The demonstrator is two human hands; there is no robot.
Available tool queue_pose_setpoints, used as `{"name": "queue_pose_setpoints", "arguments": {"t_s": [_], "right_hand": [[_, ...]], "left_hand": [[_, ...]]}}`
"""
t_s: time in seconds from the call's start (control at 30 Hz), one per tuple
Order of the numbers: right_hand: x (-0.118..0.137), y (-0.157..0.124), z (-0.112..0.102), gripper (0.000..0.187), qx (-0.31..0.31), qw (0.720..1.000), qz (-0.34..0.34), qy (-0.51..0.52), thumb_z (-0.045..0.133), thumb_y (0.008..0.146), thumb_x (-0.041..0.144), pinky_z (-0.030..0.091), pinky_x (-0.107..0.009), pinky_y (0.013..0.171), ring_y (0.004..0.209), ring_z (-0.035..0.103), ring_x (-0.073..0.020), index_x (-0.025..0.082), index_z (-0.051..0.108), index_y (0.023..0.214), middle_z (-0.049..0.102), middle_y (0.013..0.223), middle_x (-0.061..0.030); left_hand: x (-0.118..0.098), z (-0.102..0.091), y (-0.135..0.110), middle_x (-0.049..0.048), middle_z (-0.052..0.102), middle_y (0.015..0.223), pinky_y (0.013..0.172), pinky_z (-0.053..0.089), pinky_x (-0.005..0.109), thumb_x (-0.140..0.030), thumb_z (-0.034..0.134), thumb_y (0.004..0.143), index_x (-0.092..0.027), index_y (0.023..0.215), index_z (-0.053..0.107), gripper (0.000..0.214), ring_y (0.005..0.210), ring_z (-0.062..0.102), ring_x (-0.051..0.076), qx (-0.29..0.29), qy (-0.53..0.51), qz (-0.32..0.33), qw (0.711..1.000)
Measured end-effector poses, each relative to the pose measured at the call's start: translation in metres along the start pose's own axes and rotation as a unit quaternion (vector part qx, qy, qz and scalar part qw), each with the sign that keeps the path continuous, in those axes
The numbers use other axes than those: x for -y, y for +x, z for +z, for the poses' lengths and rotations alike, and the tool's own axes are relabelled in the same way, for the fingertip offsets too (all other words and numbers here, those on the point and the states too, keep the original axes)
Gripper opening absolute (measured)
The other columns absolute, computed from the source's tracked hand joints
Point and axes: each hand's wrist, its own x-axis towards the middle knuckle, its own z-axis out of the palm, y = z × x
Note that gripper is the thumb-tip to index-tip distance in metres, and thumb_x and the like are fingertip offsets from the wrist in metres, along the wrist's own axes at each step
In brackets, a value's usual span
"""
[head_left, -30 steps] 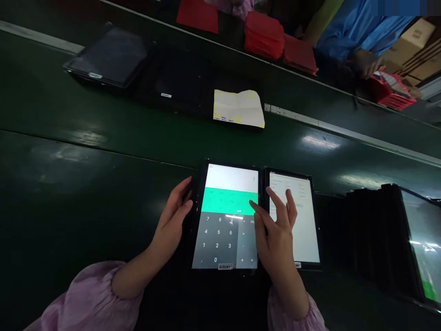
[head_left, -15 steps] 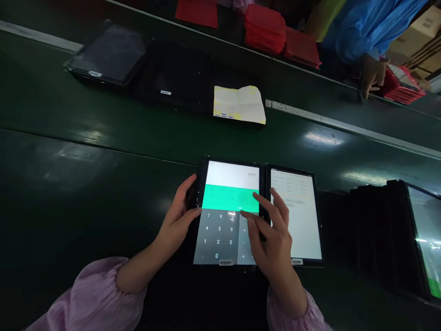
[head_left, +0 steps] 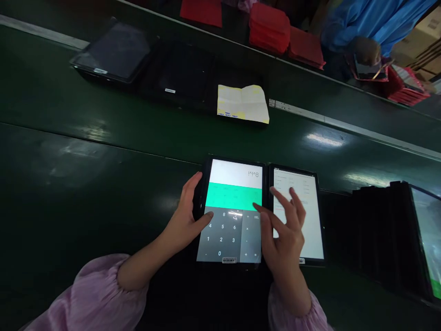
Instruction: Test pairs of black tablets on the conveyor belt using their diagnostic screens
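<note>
A tablet with a calculator on its lit screen lies in front of me. Its display line reads something like "8vivi" above a green band. My left hand grips the tablet's left edge, its thumb resting on the screen over the 7 key. Over the right side hovers my right hand, fingers spread and holding nothing. Its index fingertip is near the green band; whether it touches the glass I cannot tell. Just to the right lies a second tablet showing a white page, partly hidden by that hand.
Upright dark tablets stand in a row at right. Beyond the seam lie dark tablets and a creased paper. Red pouches are stacked on the far strip, where a co-worker's hand is at a tablet in a red cover.
The display gained an 8 in front of "vivi". My right hand has shifted right and its fingers have spread. My left thumb has slid onto the screen. The co-worker now has a red-covered tablet.
</note>
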Motion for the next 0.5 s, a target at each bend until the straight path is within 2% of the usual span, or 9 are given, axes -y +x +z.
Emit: {"name": "queue_pose_setpoints", "arguments": {"t_s": [0.13,0.3,0.5], "right_hand": [[-0.0108,0.0002,0.0027,0.031,0.015,0.999,0.033,-0.027,0.054,0.109,0.029,0.055,-0.072,0.108,0.157,0.039,-0.0442,0.027,0.085,0.112,0.065,0.151,-0.0106],[-0.0036,-0.0014,0.0076,0.033,0.056,0.998,0.006,-0.016,0.051,0.111,0.030,0.049,-0.075,0.115,0.164,0.026,-0.0440,0.029,0.082,0.122,0.054,0.164,-0.0080],[-0.0096,-0.0013,0.0067,0.032,0.005,0.999,0.042,-0.035,0.051,0.110,0.028,0.052,-0.074,0.111,0.159,0.037,-0.0443,0.026,0.083,0.111,0.066,0.148,-0.0116]], "left_hand": [[-0.0001,-0.0025,-0.0004,0.0140,0.031,0.179,0.130,0.030,0.062,-0.047,0.077,0.085,-0.029,0.163,0.039,0.089,0.165,0.027,0.041,0.023,-0.052,-0.003,0.998],[0.0036,-0.0036,0.0000,0.0142,0.039,0.174,0.130,0.032,0.061,-0.047,0.076,0.086,-0.028,0.162,0.041,0.086,0.160,0.037,0.040,0.022,-0.079,0.001,0.997],[0.0037,-0.0037,-0.0001,0.0139,0.044,0.171,0.129,0.034,0.061,-0.050,0.076,0.088,-0.029,0.160,0.043,0.082,0.158,0.041,0.040,0.019,-0.084,-0.004,0.996]]}}
